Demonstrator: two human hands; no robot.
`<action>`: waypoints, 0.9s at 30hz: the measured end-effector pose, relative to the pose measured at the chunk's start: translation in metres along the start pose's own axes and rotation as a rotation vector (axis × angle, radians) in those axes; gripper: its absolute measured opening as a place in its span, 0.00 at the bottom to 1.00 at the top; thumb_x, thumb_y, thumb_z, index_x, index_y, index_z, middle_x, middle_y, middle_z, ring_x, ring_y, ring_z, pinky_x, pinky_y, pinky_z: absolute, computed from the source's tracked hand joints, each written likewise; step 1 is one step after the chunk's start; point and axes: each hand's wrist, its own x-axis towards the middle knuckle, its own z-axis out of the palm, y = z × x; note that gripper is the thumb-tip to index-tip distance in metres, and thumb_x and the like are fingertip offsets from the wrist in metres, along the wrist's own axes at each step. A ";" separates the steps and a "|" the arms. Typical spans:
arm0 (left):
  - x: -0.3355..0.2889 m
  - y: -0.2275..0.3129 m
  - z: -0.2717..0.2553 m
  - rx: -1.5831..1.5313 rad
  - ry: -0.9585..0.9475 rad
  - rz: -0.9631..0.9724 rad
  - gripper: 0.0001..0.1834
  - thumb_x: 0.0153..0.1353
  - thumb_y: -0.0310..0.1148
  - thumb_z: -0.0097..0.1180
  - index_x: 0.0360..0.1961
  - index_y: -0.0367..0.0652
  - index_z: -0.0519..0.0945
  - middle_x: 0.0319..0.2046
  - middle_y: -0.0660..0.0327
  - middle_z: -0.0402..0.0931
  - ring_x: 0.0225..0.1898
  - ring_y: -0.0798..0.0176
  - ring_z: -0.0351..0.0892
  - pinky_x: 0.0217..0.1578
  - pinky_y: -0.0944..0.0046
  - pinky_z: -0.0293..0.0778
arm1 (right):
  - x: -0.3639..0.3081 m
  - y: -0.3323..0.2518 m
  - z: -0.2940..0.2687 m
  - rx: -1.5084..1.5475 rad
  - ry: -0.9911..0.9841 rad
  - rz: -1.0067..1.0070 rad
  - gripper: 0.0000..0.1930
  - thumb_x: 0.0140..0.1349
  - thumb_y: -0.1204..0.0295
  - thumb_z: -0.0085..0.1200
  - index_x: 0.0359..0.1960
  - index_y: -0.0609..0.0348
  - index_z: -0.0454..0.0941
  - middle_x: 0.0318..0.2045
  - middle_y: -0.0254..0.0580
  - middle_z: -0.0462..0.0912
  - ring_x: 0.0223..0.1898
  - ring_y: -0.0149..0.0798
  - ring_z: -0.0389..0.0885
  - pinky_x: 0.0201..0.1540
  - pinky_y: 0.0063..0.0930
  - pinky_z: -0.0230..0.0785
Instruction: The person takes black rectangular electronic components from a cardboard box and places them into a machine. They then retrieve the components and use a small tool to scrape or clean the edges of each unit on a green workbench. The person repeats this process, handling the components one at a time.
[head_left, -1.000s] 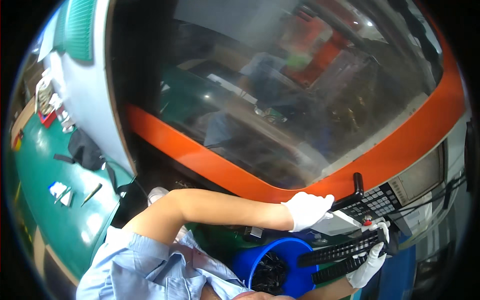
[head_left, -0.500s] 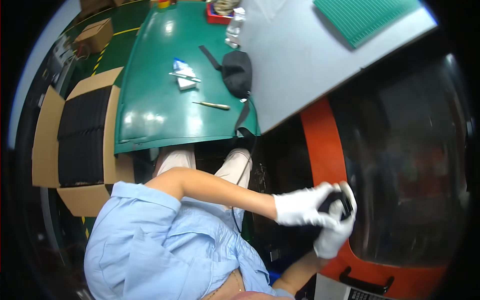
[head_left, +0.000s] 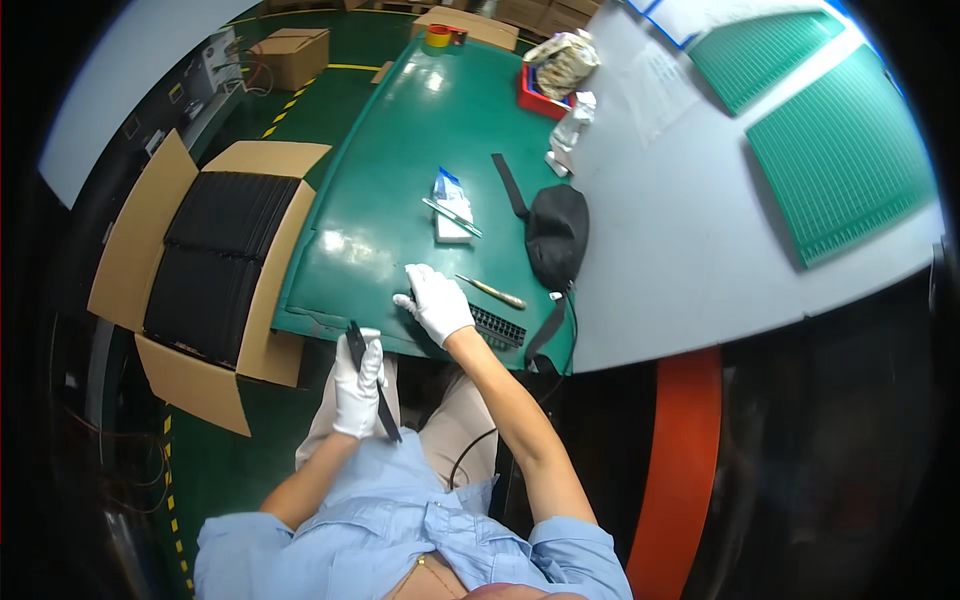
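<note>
In a white glove, my left hand (head_left: 358, 390) is closed round a long, narrow black plastic strip (head_left: 388, 415), held tilted above my lap at the table's near edge. My right hand (head_left: 438, 305), also gloved, reaches palm down over the green table with thumb and fingers apart. Beneath and beside it lies a black slotted plastic piece (head_left: 498, 327), partly covered by the hand. Just beyond that piece rests a slim tool with a pale handle (head_left: 495, 292). A black pouch with straps (head_left: 557, 235) lies to the right.
An open carton (head_left: 270, 330) packed with stacked black pieces (head_left: 205, 300) stands left of the green table (head_left: 370, 200). Tweezers (head_left: 455, 218) lie across a small white packet (head_left: 452, 232). Green ribbed trays (head_left: 850, 150) sit on the grey surface; an orange machine frame (head_left: 680, 450) stands right.
Both hands have moved left from the orange machine frame, where they held a black thing together, to the green table. They are now apart, and a black slotted piece lies by the right hand.
</note>
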 end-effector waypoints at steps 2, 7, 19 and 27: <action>0.001 -0.019 -0.013 -0.027 0.077 -0.038 0.12 0.74 0.39 0.57 0.50 0.44 0.73 0.30 0.70 0.70 0.24 0.78 0.68 0.25 0.73 0.68 | 0.013 -0.002 0.014 -0.030 -0.067 -0.023 0.31 0.66 0.49 0.56 0.61 0.60 0.69 0.55 0.51 0.76 0.49 0.53 0.78 0.48 0.45 0.72; 0.005 -0.027 -0.022 0.024 0.097 -0.118 0.15 0.75 0.43 0.54 0.50 0.43 0.72 0.26 0.70 0.66 0.23 0.76 0.67 0.26 0.70 0.70 | 0.035 0.013 0.009 0.044 0.128 -0.086 0.20 0.66 0.55 0.54 0.50 0.57 0.76 0.39 0.50 0.81 0.39 0.54 0.80 0.42 0.47 0.69; 0.027 -0.039 -0.013 0.005 -0.062 -0.266 0.12 0.71 0.38 0.60 0.49 0.46 0.74 0.31 0.70 0.70 0.26 0.77 0.69 0.29 0.73 0.69 | 0.117 0.117 0.025 -0.172 0.138 0.328 0.14 0.64 0.72 0.51 0.51 0.56 0.79 0.40 0.55 0.83 0.42 0.58 0.80 0.47 0.49 0.73; 0.043 -0.021 -0.007 0.137 -0.065 -0.224 0.13 0.66 0.30 0.65 0.49 0.47 0.75 0.27 0.72 0.67 0.27 0.77 0.67 0.30 0.73 0.67 | 0.071 0.164 0.010 -0.312 0.099 0.589 0.12 0.67 0.66 0.54 0.48 0.57 0.80 0.43 0.54 0.81 0.44 0.57 0.80 0.46 0.52 0.75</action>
